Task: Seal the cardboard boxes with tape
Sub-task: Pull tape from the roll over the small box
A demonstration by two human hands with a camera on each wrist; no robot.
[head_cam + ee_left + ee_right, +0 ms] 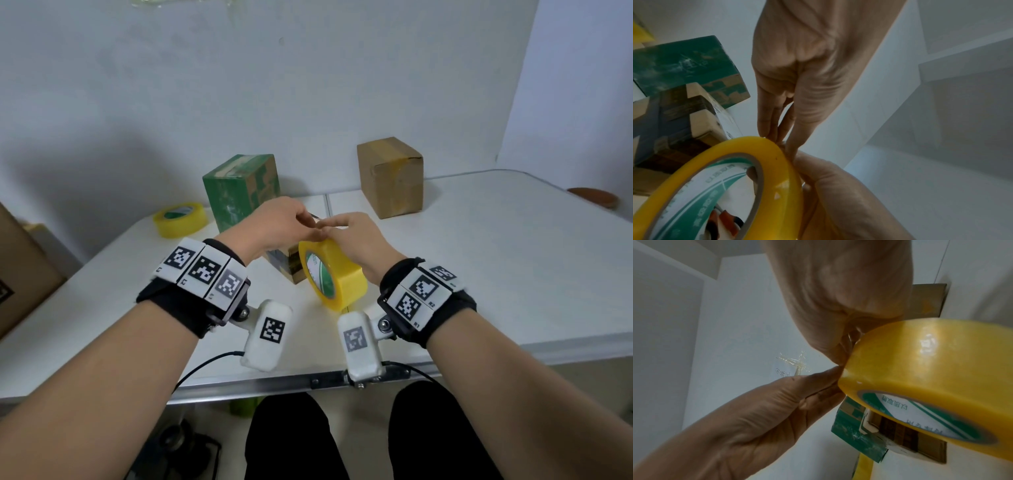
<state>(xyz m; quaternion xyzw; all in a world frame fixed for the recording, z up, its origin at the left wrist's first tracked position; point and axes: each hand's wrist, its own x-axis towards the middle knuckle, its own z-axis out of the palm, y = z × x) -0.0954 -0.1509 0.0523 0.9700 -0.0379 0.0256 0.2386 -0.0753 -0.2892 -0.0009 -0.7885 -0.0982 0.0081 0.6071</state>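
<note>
My right hand (346, 233) grips a yellow tape roll (334, 274) on edge above the white table (479, 267). The fingertips of my left hand (301, 219) pinch the tape end at the roll's top rim. In the left wrist view, my left hand's fingers (774, 129) meet the roll (777, 170), and my right hand (838, 186) wraps its outer face. In the right wrist view, my left hand (826, 378) pinches at the edge of the roll (920, 366). A small patterned cardboard box (289, 265) stands just behind the roll, mostly hidden by my hands.
A green box (241, 190) stands behind my left hand, and a taped brown box (390, 176) at the back right. A second yellow tape roll (180, 219) lies flat at the back left. A large cardboard box (20, 267) stands off the table's left edge.
</note>
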